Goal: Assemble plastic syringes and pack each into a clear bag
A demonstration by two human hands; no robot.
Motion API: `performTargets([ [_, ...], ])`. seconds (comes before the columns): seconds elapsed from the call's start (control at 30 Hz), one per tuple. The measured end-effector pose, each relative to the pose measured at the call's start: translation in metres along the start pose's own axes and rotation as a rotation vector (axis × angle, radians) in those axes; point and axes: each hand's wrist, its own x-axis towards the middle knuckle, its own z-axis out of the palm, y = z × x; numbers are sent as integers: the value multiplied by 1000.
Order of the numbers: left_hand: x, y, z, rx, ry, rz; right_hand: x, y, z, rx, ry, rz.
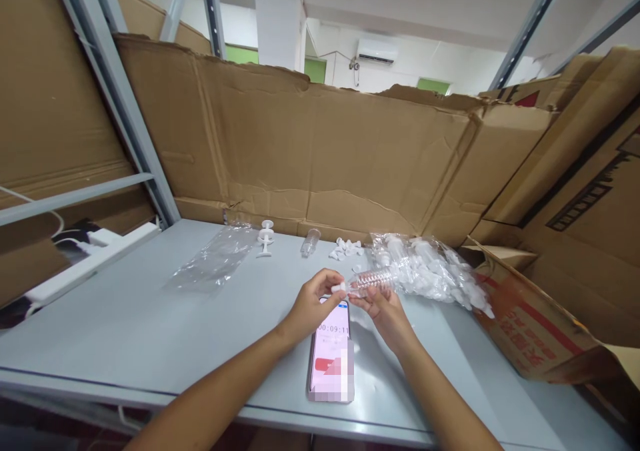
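Observation:
My right hand [384,309] is wrapped round a clear ribbed plastic tube [373,280], which lies nearly level above the table. At the tube's left end, my left hand [318,293] pinches a small white nozzle [339,287] between thumb and fingers. The nozzle meets the tube's narrow end; whether it is seated cannot be made out. Beyond my hands lie a loose pile of small white nozzles [345,248] and a second clear tube [311,243]. A white plunger-like part [266,237] with round discs stands left of that tube.
A phone [330,357] showing a running timer lies below my hands. To the right is a clear bag of white parts [430,267], beside a cardboard box [535,324]. An empty clear bag [215,257] and a power strip [93,264] are at left. Cardboard [325,144] walls the back.

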Motion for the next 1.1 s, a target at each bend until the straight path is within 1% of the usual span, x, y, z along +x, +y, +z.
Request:
performTargets([
  [0.13, 1, -3, 0, -121, -40, -96, 0, 1, 1, 20, 21, -2],
  [0.2, 2, -2, 0, -159, -59, -132, 0, 1, 1, 31, 24, 2],
  [0.3, 3, 2, 0, -212, -55, -169, -1, 2, 2, 35, 17, 5],
  [0.4, 3, 5, 0, -254, -50, -194, -2, 2, 2, 24, 4, -1],
  [0.53, 3, 4, 0, -245, -52, -185, -2, 2, 2, -3, 5, -23],
  [0.63, 0, 0, 1, -216, -18, -146, -2, 3, 1, -5, 18, -31],
  [0.73, -2, -4, 1, -139, 27, -84, -2, 2, 1, 27, 27, -27],
  [0.87, -3, -7, 1, -77, 40, 4, -4, -1, 5, 40, 4, -14],
  [0.97, -4, -7, 0, -1, 37, 111, -5, -2, 7, 61, 6, -15],
  [1.1, -5, -4, -1, 192, 51, 302, -6, 2, 7, 126, 26, 40],
])
